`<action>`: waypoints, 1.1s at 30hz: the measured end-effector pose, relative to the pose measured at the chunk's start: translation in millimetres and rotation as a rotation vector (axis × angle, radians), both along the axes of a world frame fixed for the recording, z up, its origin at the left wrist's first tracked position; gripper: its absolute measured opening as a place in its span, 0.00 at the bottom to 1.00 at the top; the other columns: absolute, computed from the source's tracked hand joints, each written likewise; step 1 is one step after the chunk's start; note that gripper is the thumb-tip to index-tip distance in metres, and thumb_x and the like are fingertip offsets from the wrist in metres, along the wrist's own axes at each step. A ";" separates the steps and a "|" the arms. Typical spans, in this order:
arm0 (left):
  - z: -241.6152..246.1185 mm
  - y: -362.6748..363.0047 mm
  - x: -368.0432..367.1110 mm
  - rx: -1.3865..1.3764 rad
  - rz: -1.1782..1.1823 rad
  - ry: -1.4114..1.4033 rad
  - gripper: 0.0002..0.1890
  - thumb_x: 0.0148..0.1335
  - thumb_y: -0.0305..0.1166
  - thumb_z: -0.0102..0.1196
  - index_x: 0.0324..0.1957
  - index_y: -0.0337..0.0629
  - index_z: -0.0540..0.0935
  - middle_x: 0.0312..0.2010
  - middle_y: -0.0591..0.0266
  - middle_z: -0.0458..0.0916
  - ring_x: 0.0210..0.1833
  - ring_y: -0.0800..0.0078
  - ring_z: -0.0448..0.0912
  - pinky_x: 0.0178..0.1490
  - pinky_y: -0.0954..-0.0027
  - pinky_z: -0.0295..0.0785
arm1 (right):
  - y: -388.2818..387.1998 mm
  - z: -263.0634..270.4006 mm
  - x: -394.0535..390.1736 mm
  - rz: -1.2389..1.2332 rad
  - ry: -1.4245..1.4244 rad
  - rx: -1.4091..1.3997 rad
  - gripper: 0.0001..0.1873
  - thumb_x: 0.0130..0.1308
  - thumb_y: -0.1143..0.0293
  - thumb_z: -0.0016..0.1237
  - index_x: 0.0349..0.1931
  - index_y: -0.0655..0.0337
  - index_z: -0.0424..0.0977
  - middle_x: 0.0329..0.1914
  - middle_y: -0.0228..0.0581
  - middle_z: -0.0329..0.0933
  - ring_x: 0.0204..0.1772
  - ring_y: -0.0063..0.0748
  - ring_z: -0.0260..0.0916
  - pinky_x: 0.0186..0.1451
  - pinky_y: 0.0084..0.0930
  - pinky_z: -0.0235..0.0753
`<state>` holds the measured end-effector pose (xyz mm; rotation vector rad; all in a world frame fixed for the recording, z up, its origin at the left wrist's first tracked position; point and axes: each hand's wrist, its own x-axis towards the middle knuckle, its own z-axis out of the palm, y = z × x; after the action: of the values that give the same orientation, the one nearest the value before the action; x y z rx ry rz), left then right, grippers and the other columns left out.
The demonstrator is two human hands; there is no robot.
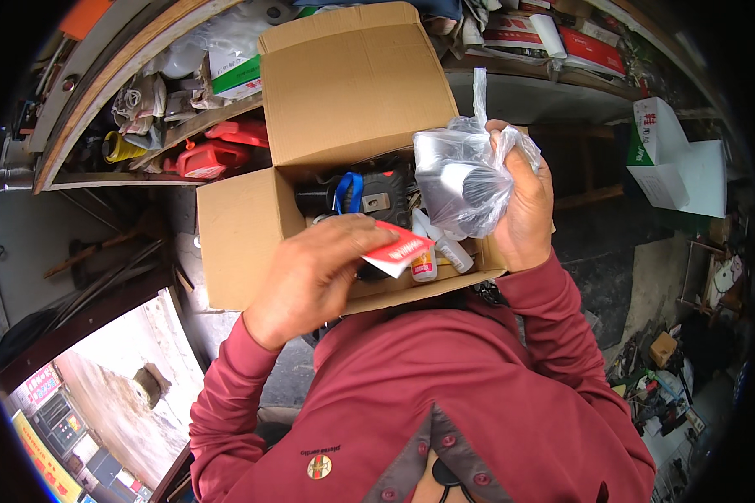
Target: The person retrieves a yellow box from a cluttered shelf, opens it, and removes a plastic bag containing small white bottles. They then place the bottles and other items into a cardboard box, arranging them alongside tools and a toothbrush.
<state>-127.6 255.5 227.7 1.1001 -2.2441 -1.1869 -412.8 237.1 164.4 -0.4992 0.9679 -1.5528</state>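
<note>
An opened cardboard box (239,242) lies before me, its large flap raised at the back. My left hand (314,270) is over the box's near left part, gripping a red and white card or packet (399,250) that bears writing. Over the right side, my right hand (522,188) clutches a clear plastic bag (437,207) by its gathered top. Roll-like pieces show through the film, too blurred to name. Inside the box are a black case-like object (393,195) with a blue strap (350,192), and small white plastic bottles (424,265). My left hand hides part of the contents.
Behind the box runs a cluttered wooden shelf (220,122), with red plastic jugs (204,160) on its lower level. A white and green carton (660,157) stands open at right. Mixed items (660,383) litter the floor at lower right. A doorway opens at lower left.
</note>
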 end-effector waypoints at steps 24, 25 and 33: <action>4.2 2.4 -14.6 -0.049 -0.211 -0.268 0.17 0.62 0.37 0.72 0.53 0.49 0.88 0.39 0.56 0.84 0.49 0.52 0.83 0.51 0.55 0.80 | 6.0 11.6 6.7 0.101 -0.018 -0.024 0.11 0.78 0.73 0.50 0.55 0.65 0.81 0.44 0.29 0.81 0.48 0.16 0.77 0.55 0.18 0.74; 7.2 -0.3 -14.6 -0.065 -0.199 -0.248 0.18 0.61 0.35 0.72 0.53 0.48 0.88 0.41 0.56 0.84 0.48 0.51 0.83 0.50 0.54 0.79 | 6.3 12.5 7.2 0.108 -0.003 -0.019 0.11 0.77 0.73 0.50 0.54 0.66 0.81 0.44 0.29 0.81 0.47 0.16 0.77 0.54 0.17 0.74; 25.9 -19.3 -26.2 -0.113 0.107 -0.012 0.25 0.63 0.23 0.67 0.64 0.39 0.83 0.57 0.47 0.86 0.63 0.43 0.81 0.67 0.54 0.76 | 10.3 27.6 10.9 0.385 0.155 -0.134 0.17 0.71 0.72 0.50 0.57 0.69 0.79 0.50 0.35 0.81 0.51 0.20 0.76 0.58 0.20 0.74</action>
<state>-153.8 236.2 253.6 1.1693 -2.2027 -1.0008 -402.0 247.4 192.0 -0.8588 0.8282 -1.2478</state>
